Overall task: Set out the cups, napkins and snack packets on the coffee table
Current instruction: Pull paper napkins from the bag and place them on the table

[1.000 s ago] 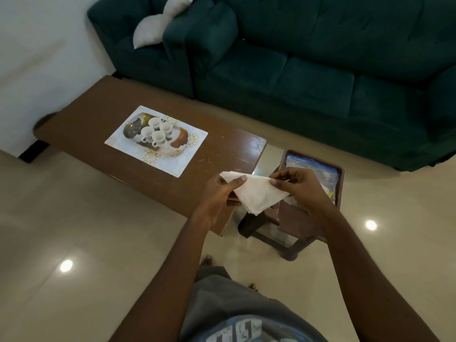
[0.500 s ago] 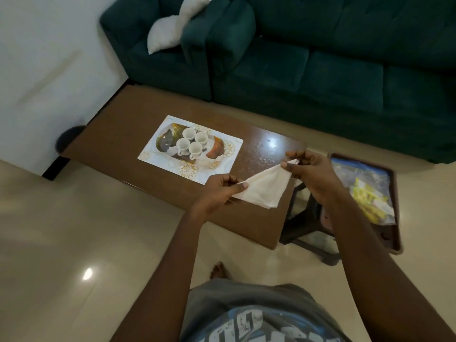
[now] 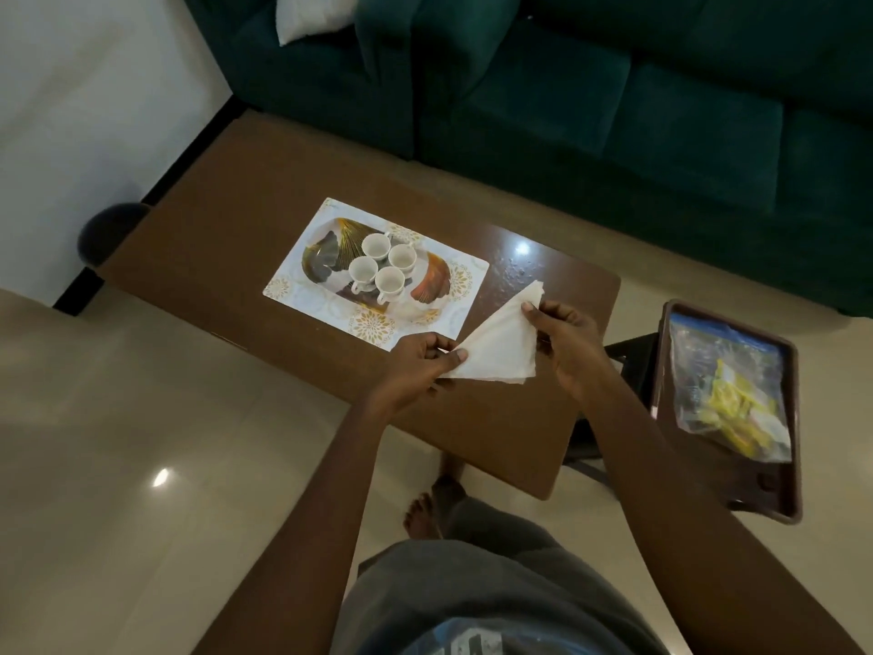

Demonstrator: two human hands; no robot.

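A white napkin (image 3: 496, 345), folded into a triangle, hangs just above the right end of the brown table (image 3: 226, 219), right of frame centre. The left hand (image 3: 415, 366) pinches its lower-left corner between thumb and fingers; the right hand (image 3: 569, 345) pinches its upper corner the same way, so both are closed on the paper. Half a second ago the napkin was a looser fold held over the table's near edge; now it is stretched flat between the two hands and sits further in over the tabletop. The view has also swung, bringing the tray at right more fully into frame.

Just left of the napkin lies a patterned placemat (image 3: 302, 281), carrying a leaf-patterned dish with four white cups (image 3: 382, 269) clustered touching one another. The napkin's left corner is just beside the placemat's near right corner. Bare tabletop lies beyond the napkin toward the far right corner, and a wide bare stretch runs left of the placemat.

At the right edge a dark tray (image 3: 798, 418) rests on a stool beside the table's end, holding a clear bag of snack packets (image 3: 727, 399). A green sofa (image 3: 614, 101) fills the top of the frame, apart from the table's far edge.
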